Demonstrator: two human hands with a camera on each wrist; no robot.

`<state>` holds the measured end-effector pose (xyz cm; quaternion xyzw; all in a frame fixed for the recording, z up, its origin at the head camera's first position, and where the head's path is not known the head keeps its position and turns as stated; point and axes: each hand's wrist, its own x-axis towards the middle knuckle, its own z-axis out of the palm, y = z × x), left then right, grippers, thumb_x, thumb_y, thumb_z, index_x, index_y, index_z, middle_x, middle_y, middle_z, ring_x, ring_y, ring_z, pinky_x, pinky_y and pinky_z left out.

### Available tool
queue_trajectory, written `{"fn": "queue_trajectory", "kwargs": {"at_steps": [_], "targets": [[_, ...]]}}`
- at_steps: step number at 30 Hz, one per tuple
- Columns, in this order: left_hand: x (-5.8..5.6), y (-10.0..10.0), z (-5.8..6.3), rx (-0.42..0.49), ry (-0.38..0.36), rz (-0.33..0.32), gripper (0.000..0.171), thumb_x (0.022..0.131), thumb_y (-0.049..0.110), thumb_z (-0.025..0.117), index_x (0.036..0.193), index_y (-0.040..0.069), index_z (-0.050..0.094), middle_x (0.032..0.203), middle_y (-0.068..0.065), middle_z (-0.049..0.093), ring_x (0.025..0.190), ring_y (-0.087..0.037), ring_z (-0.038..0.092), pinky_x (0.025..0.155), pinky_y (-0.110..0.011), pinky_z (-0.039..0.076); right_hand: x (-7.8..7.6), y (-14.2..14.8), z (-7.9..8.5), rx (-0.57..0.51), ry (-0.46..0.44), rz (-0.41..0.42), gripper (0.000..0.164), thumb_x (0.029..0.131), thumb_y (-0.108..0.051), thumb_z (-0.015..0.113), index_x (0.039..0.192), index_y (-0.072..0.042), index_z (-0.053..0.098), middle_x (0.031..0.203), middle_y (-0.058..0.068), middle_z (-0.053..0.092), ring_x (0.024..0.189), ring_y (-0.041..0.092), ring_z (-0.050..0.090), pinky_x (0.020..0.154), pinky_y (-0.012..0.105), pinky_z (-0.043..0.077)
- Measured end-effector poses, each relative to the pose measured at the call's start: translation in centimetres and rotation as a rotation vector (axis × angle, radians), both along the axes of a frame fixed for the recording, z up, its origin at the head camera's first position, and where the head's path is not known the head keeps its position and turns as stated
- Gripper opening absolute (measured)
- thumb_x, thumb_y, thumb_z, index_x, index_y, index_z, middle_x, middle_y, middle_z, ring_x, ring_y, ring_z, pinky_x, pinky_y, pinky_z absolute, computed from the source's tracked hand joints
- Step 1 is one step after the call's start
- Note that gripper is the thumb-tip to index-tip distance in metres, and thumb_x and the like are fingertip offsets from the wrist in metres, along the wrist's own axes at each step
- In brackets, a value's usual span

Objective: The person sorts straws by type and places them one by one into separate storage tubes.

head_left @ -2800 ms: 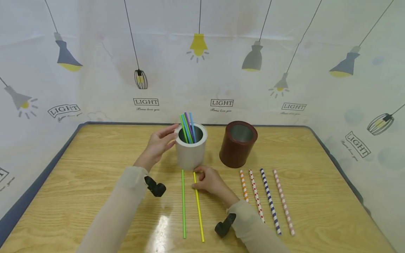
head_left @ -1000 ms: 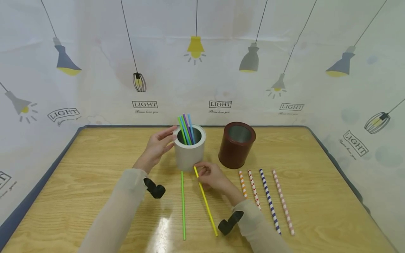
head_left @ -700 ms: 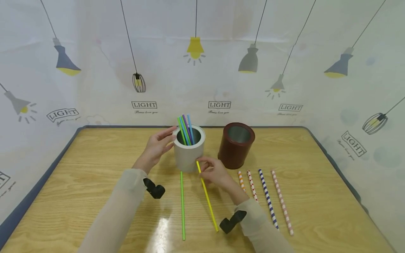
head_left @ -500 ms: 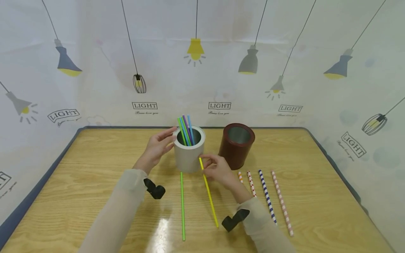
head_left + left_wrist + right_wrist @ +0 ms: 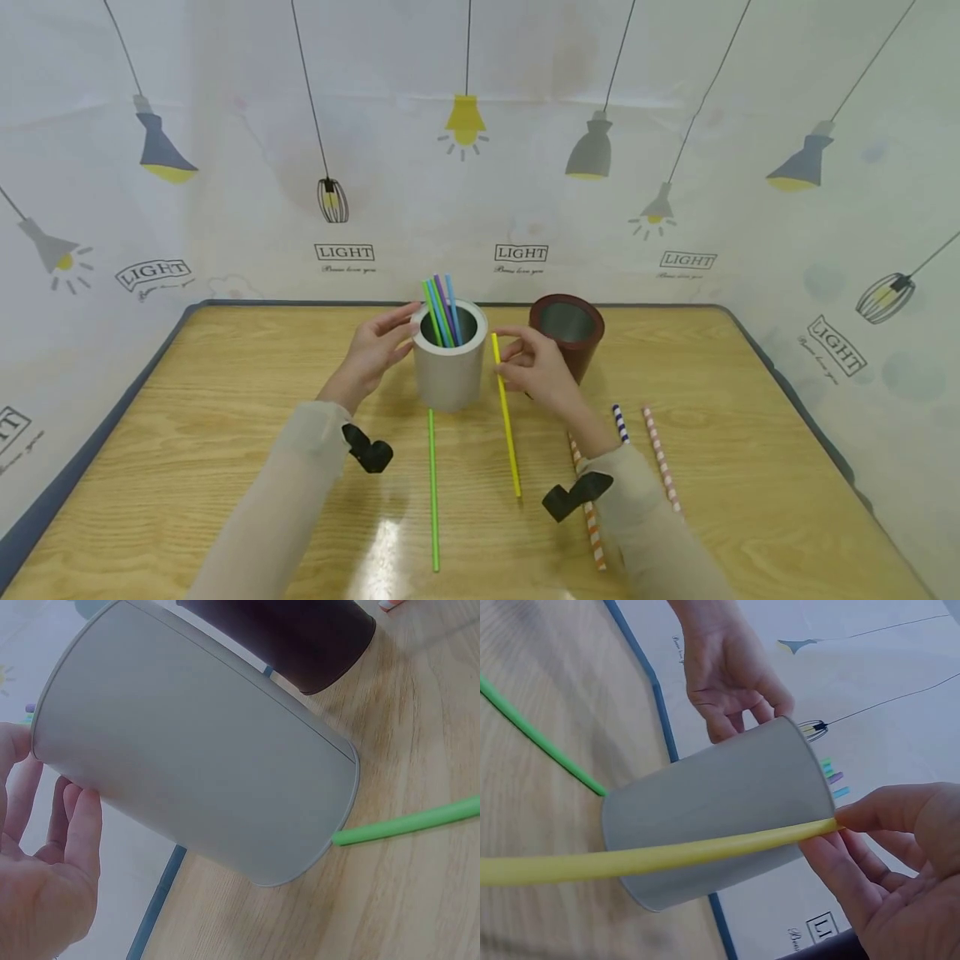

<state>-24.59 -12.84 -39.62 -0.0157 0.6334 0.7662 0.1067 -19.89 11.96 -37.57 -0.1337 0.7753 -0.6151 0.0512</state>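
A yellow straw (image 5: 506,425) hangs from my right hand (image 5: 543,367), pinched at its upper end between thumb and fingertips. It slants down over the table in front of the white canister (image 5: 450,379). Several green, blue and purple straws (image 5: 835,778) stick out of that canister. My left hand (image 5: 367,354) rests its fingertips against the canister's left side near the rim; in the left wrist view its fingers (image 5: 84,832) are loosely bent and do not wrap round it. A green straw (image 5: 433,492) lies on the table, its far end at the canister's base.
A dark red canister (image 5: 577,346) stands to the right, partly behind my right hand. Patterned paper straws lie at the right: an orange-striped straw (image 5: 592,525), a blue-striped straw (image 5: 621,423) and a pink-striped straw (image 5: 662,458). My right forearm hides parts of them. A lamp-printed backdrop (image 5: 405,167) surrounds the table.
My right hand has lifted the yellow straw off the table and carried it up and right, to beside the white canister's upper part. The left hand has stayed at the canister.
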Motion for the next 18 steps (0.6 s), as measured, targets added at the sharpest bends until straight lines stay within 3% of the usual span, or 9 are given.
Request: {"fn": "queue_trajectory", "kwargs": {"at_steps": [10, 18], "targets": [[0.1, 0.0, 0.1, -0.007, 0.003, 0.005, 0.046, 0.091, 0.009, 0.057, 0.135, 0.009, 0.046, 0.136, -0.008, 0.040, 0.124, -0.020, 0.039, 0.097, -0.032, 0.041, -2.0, 0.3, 3.7, 0.006, 0.116, -0.007, 0.048, 0.083, 0.003, 0.062, 0.129, -0.004, 0.049, 0.092, 0.015, 0.054, 0.082, 0.024, 0.062, 0.064, 0.038, 0.056], [0.1, 0.1, 0.2, -0.011, 0.003, 0.009, 0.045, 0.091, 0.009, 0.057, 0.134, 0.009, 0.047, 0.134, -0.007, 0.042, 0.123, -0.020, 0.040, 0.096, -0.032, 0.042, -3.4, -0.2, 7.6, -0.081, 0.236, -0.062, 0.047, 0.084, 0.002, 0.062, 0.128, -0.006, 0.050, 0.090, 0.011, 0.052, 0.078, 0.018, 0.060, 0.065, 0.036, 0.056]]}}
